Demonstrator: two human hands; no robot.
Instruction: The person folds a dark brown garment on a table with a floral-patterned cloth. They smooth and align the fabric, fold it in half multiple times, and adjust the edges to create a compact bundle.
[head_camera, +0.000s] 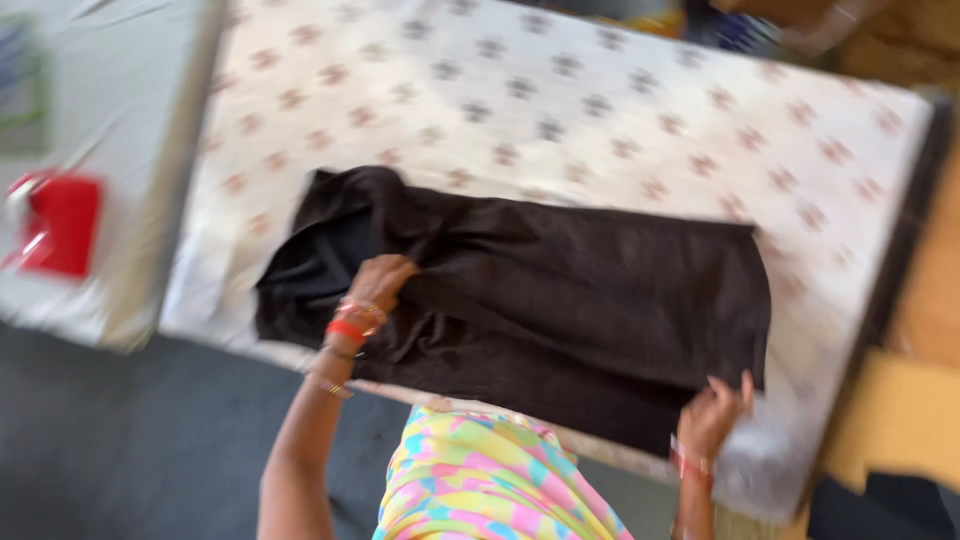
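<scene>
Dark brown fabric garment (560, 300), folded into a broad rectangle, lies flat on the white floral-print mattress (620, 110), near its front edge. The whole frame is motion-blurred, so weave, seams and garment type cannot be determined.

Left hand (378, 283): rests on the cloth at its left-centre, fingers curled down into a bunched fold. Whether it pinches the fabric or only presses it cannot be told; the fingertips are hidden in the dark cloth. Red and gold bangles (352, 322) sit at the wrist.

Right hand (716, 410): at the front right corner of the cloth, fingers raised and slightly spread, touching the hem. A firm grip cannot be confirmed. A bracelet shows at this wrist, blurred.

Left end of the garment is rumpled and partly turned over; its underside is hidden.

Pastel multicoloured clothing (480, 480) of the person covers the front mattress edge at centre. A red object (62, 225) lies on a grey sheet at far left, shape indistinct. Items along the top and right edges are cut off and unreadable.
</scene>
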